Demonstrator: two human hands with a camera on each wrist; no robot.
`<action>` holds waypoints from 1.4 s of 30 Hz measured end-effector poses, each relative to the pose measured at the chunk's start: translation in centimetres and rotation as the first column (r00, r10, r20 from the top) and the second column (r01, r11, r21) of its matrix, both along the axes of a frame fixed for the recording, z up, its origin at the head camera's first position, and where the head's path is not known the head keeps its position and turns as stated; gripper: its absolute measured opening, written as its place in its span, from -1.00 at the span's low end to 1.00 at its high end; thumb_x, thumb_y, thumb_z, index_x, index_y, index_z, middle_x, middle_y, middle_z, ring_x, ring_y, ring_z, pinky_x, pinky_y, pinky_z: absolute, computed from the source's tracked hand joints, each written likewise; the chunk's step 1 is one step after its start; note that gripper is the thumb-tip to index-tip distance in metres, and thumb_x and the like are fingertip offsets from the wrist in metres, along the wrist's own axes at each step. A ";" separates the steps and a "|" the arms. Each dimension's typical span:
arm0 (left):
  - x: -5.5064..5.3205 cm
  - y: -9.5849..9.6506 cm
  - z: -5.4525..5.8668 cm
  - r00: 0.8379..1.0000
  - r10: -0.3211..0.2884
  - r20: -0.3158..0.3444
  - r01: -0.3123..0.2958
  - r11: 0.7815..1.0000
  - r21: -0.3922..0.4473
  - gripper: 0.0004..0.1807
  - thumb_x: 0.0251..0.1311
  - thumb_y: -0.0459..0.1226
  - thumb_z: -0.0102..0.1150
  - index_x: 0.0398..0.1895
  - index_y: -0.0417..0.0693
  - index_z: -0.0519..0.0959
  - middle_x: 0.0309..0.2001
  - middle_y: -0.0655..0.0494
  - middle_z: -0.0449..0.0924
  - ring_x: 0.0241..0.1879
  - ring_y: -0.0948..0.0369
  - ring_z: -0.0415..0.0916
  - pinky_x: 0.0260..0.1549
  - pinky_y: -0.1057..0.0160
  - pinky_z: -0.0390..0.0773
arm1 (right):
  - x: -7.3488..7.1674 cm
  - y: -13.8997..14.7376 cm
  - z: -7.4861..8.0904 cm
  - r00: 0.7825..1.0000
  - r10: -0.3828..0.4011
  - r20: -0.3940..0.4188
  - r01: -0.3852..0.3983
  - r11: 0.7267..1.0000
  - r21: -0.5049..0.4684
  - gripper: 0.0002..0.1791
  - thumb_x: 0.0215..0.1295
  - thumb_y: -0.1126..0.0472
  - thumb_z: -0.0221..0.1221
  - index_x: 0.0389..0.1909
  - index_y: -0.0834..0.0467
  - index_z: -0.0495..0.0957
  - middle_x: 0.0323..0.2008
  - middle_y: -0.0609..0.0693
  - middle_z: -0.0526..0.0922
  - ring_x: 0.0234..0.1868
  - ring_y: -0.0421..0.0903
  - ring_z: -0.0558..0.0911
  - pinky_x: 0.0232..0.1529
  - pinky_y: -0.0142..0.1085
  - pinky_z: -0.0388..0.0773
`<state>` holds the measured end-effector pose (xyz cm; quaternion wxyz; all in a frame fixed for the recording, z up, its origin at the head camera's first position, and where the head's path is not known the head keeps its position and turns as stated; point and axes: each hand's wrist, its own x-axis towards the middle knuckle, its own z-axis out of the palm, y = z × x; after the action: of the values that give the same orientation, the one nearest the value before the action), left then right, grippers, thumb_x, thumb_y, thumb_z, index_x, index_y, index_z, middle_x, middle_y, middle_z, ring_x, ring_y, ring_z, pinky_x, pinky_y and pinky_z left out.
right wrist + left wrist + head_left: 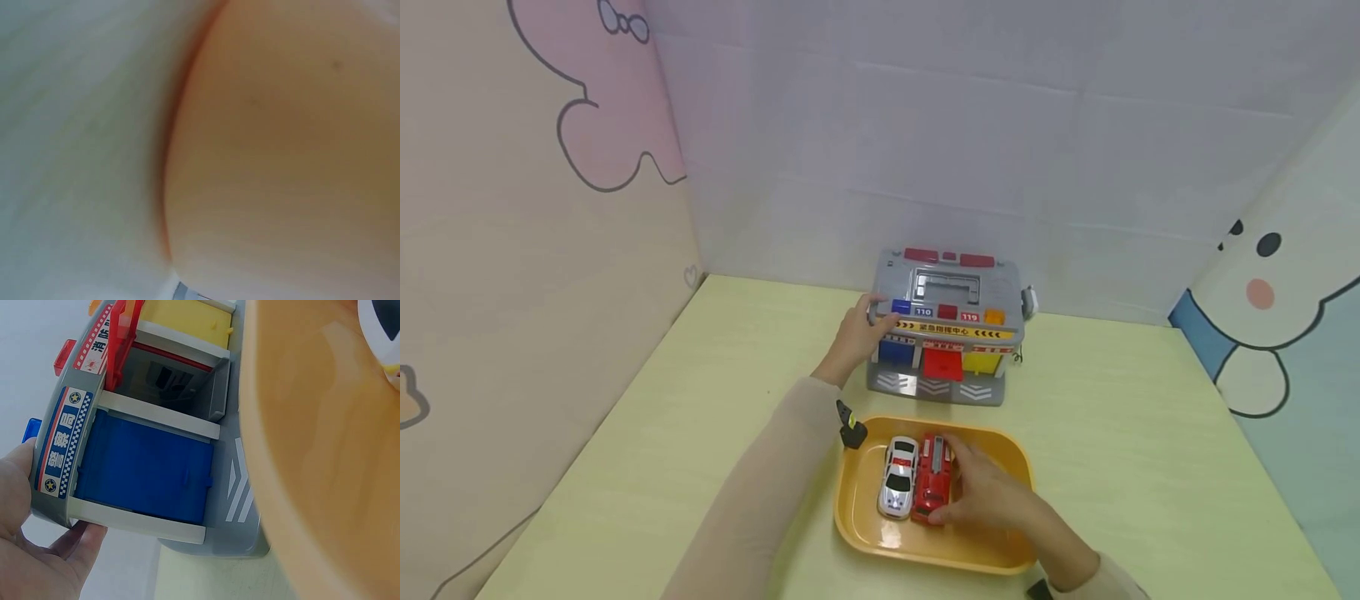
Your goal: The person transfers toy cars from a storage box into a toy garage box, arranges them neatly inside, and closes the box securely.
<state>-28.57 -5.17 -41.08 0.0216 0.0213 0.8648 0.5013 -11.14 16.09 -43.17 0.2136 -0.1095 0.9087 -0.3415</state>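
A grey toy emergency station (945, 287) stands toward the back of the table, with blue (147, 465), red (943, 364) and yellow (981, 362) garage doors. The red door is swung up; the blue and yellow ones are down. My left hand (854, 333) grips the station's left end, thumb near the blue button (31, 429). In front, a yellow-orange tray (940, 565) holds a white toy police car (897, 498) and a red toy fire truck (933, 482) side by side. My right hand (988, 492) holds the fire truck between thumb and fingers at its two ends.
The pale yellow-green table (1150, 450) is bounded by a whitish cloth wall (955, 150) behind and printed cartoon panels at both sides. A white piece (1029, 301) sticks out from the station's right side. A blurred orange-tan surface fills much of the right wrist view.
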 end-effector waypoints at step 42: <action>0.1 0.2 -0.2 1.000 0.018 0.004 -0.018 1.000 0.000 -0.44 0.37 0.06 0.07 0.36 0.14 0.27 0.08 -0.08 0.39 0.03 0.02 0.42 0.02 -0.02 0.48 | 0.1 2.4 1.2 0.991 0.014 0.133 0.012 0.981 -0.195 0.27 -0.25 0.29 0.58 0.45 0.13 -0.06 -0.12 0.12 0.48 -0.14 0.03 0.55 -0.08 -0.04 0.55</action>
<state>-28.43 -4.98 -41.26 0.0190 0.0123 0.8648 0.5016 -10.99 18.50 -41.94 0.2623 -0.1071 0.8545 -0.4354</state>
